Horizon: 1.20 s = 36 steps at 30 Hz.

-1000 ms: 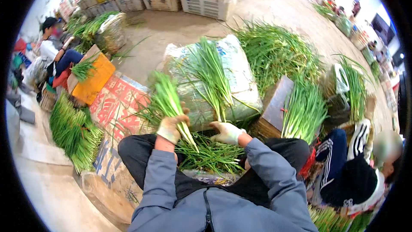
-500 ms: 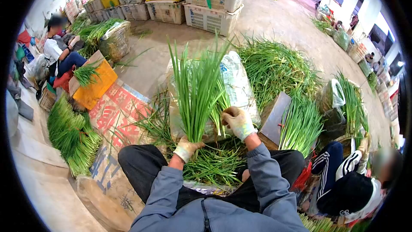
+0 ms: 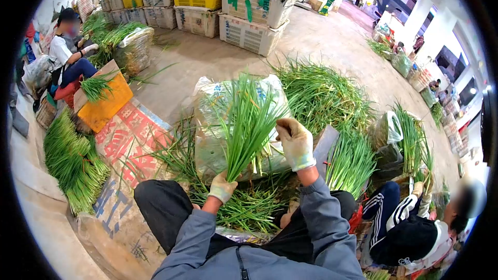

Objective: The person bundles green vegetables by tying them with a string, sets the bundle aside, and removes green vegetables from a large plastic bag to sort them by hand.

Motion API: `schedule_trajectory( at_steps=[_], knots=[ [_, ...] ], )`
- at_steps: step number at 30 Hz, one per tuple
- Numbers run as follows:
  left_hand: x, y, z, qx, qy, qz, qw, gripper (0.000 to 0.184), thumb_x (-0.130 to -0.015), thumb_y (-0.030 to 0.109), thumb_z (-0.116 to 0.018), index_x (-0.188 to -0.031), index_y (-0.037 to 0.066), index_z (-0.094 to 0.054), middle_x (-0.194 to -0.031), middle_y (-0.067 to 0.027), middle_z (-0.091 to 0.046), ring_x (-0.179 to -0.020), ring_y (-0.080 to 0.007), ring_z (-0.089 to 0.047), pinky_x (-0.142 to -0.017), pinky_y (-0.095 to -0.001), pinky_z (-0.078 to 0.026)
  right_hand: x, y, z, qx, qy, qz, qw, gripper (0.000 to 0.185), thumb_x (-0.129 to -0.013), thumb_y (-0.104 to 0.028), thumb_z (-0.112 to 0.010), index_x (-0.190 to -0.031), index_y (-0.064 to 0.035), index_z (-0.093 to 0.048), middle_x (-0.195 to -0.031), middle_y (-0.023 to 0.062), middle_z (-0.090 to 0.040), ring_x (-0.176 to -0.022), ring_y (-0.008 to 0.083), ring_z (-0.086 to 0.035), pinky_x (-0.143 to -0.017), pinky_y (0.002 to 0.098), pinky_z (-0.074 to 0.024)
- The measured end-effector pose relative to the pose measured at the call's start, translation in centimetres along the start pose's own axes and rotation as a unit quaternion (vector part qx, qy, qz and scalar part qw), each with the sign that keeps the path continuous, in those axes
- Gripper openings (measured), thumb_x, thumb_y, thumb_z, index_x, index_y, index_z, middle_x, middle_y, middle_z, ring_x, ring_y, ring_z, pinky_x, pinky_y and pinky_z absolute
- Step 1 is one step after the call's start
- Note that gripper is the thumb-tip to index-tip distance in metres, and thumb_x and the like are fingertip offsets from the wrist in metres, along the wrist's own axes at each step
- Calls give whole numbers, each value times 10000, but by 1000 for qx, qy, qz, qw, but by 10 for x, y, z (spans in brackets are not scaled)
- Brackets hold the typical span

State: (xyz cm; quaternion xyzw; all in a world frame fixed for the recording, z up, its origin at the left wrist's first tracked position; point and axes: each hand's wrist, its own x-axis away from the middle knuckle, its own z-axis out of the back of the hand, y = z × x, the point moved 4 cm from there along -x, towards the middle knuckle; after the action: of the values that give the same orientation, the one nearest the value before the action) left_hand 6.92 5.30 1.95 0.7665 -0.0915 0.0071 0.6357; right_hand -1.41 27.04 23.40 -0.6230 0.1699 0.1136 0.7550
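Note:
A bunch of long green stalks [image 3: 242, 135] stands upright in my left hand [image 3: 222, 186], whose gloved fingers wrap round its lower end. My right hand [image 3: 295, 144], also gloved, is raised to the right of the bunch, apart from it, with fingers curled together; anything between them is too small to make out. Behind the bunch, more stalks lie on a plastic-wrapped bale [image 3: 207, 148]. Loose greens [image 3: 244, 207] are heaped between my legs, below both hands.
A tied bundle [image 3: 353, 161] leans on a box at the right, before a large green pile [image 3: 321, 96]. A person [image 3: 415, 228] sits close at the right, another [image 3: 70, 54] at the far left. Stacked crates [image 3: 249, 31] stand behind; an orange board [image 3: 104, 103] is at the left.
My right hand has risen and moved away from the stalks on the bale. The bunch in my left hand now leans right. Earlier, its root ends were up beside my left hand.

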Motion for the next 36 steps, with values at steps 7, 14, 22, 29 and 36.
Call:
schedule_trajectory(
  at_steps=[7,14,22,29,36],
  knots=[
    [4,20,0,-312,34,-43,949,482,-802,105,-659,-1263,-22,-589,-1198,-218,-661,-1126,-337,-629,-969,-367,-478,-90,-17,18,241,-19,-6,970,529,-877,-118,-691,-1354,-6,-490,-1268,170,-621,-982,233,-682,-852,326,-554],
    [9,33,6,-402,31,-49,914,517,-787,153,-691,-1286,48,-611,-1207,-219,-650,-1131,-358,-620,-963,-399,-499,-146,59,9,553,-279,20,785,252,-909,-269,-681,-1056,-74,-741,-942,136,-734,-832,234,-677,-800,354,-556],
    [-5,23,44,-202,114,37,972,400,-789,165,-709,-1145,-10,-658,-1069,-185,-699,-953,-317,-662,-847,-386,-519,-161,-95,143,-42,111,-20,993,127,-932,-127,-672,-1008,-35,-719,-823,67,-713,-619,120,-632,-555,269,-527],
    [-11,78,51,217,104,-11,971,451,-799,0,-738,-1224,34,-588,-1041,-123,-698,-705,-188,-636,-597,-324,-530,-32,-125,110,224,154,134,953,182,-927,-127,-664,-1075,-24,-696,-938,57,-723,-770,171,-668,-706,271,-534],
    [-2,96,53,316,84,-91,941,545,-791,117,-815,-1272,42,-570,-1105,-118,-661,-747,-201,-632,-638,-335,-520,232,66,-53,395,-741,-6,543,643,-835,-306,-715,-1420,-166,-487,-1320,147,-619,-1068,349,-667,-867,433,-559]
  ],
)
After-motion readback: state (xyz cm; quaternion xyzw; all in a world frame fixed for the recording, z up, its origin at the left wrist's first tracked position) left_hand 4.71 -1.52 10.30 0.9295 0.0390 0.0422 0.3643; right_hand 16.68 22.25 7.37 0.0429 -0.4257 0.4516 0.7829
